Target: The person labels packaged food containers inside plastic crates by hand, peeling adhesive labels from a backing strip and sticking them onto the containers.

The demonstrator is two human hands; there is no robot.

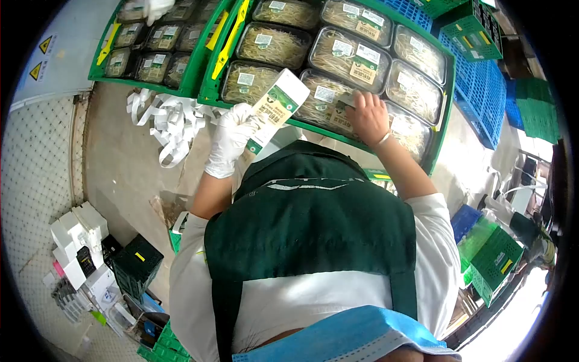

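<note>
Blue pleated face mask (344, 338) closest to the lens, then the white short-sleeved shirt (319, 298) and dark green bib apron (313, 235) of the wearer. Left hand (232, 136), in a white glove: fingers clamped on a long white, green and kraft-brown printed label stack (280, 105), held tilted over the near edge of a green plastic crate (443, 130). Right hand (368, 114), bare: fingers extended, slightly apart, over the label of a clear-lidded black tray of pale sprouts (316, 99) in the near row, middle column; contact looks likely, can't confirm. Same crate holds more such trays in three columns, some with the brown-green label, others with just a small white sticker.

Second green plastic crate (196, 72) just left, also full of trays; another person's white-gloved hand (158, 7) at its far end, finger state can't be told. What carries the crates is mostly hidden.

Room: bare grey-beige floor (114, 163), tangle of white straps (175, 130) near the crates. Left: pale panel (57, 66) with yellow warning triangles, white boxes (78, 232), dark green crate (137, 265). Right: blue plastic pallets (476, 90), bright light on the floor, lower-right corner blown out.
</note>
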